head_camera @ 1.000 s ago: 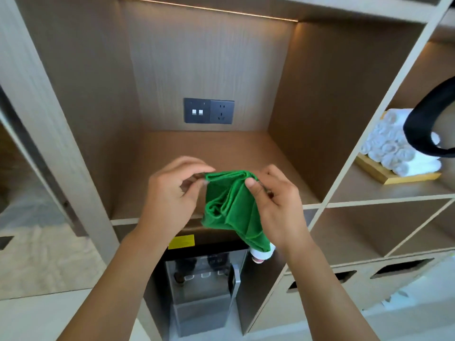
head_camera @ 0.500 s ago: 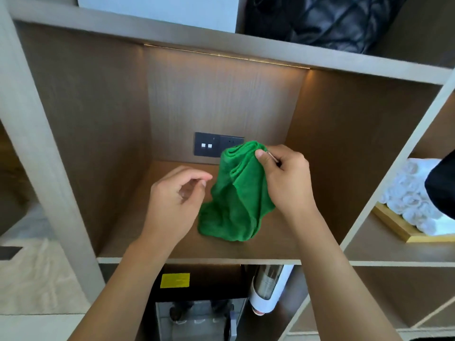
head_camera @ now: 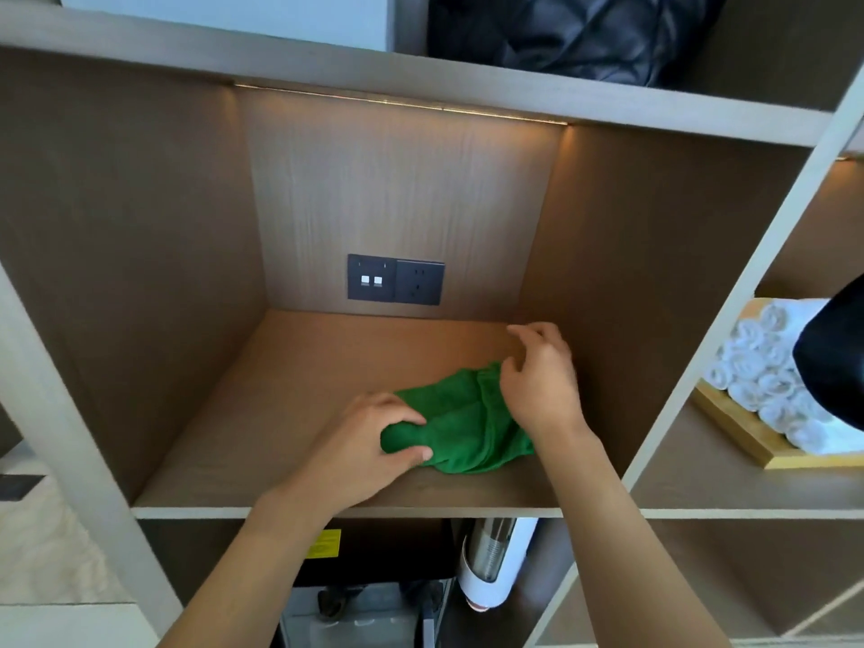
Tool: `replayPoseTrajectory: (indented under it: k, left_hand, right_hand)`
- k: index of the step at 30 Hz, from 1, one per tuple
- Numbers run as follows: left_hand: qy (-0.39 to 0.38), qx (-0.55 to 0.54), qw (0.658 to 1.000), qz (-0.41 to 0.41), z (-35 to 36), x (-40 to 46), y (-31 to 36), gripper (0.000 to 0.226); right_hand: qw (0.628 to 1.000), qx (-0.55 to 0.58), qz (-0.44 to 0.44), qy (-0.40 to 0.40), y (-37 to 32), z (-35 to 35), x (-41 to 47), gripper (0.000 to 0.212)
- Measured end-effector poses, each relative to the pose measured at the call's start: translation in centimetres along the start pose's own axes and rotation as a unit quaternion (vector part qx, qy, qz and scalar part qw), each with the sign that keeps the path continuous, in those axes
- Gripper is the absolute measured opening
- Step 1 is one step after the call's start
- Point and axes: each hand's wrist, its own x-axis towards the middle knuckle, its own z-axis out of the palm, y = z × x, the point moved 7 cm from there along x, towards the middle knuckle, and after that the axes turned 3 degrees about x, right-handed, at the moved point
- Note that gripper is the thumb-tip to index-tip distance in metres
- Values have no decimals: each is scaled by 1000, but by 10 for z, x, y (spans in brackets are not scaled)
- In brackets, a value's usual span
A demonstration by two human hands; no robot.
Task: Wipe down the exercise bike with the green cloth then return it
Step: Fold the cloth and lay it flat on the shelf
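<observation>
The green cloth (head_camera: 467, 427) lies crumpled on the floor of a wooden shelf compartment (head_camera: 290, 395), towards its front right. My left hand (head_camera: 364, 446) grips the cloth's left end between thumb and fingers. My right hand (head_camera: 537, 381) hovers over the cloth's right end with fingers loosely curled, its heel touching the cloth. The exercise bike is out of view.
A dark switch and socket panel (head_camera: 395, 278) sits on the compartment's back wall. Rolled white towels (head_camera: 766, 371) on a wooden tray fill the compartment to the right. A black bag (head_camera: 575, 30) sits above. A cup dispenser (head_camera: 491, 563) hangs below.
The cloth went from held up in front of the shelf to lying flat on the compartment floor. My right hand let go of its top; my left hand took hold of its left end.
</observation>
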Motion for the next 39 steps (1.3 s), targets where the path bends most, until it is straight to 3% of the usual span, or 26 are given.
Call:
replayPoseTrajectory:
  k: [3,7,16,21,24,30,34,39]
  left_hand:
    - [4,12,1000,8,2,-1,0,40]
    - [14,32,999,-7,-5,-2,-6,29]
    - [-9,64,997,-46,-40,-28,-16,22]
    - [-21,76,997,21,-35,-41,17,35]
    - [-32,71,996,52,-18,-39,35,25]
    - [-45,101,993,30,-2,-36,33,57]
    - [-45,132,990,33,-2,-34,44,62]
    - [15,151,988,25,-19,-27,51,32]
  right_hand:
    - [989,35,-95,-109,-8,18,-14,43]
    - [977,17,-80,-199,8,36,-28,48]
    - [967,-3,-173,-185,2,10,-64,36]
    - [971,59,-183,-145,-5,6,-71,34]
    - [959,86,-188,-194,-11,13,-75,36]
    - [940,-1,-171,-296,-10,22,-81,42]
    - [942,-39,-197,-268,-14,19,-74,31]
    - [968,31,-208,-138,-32,-5,-51,22]
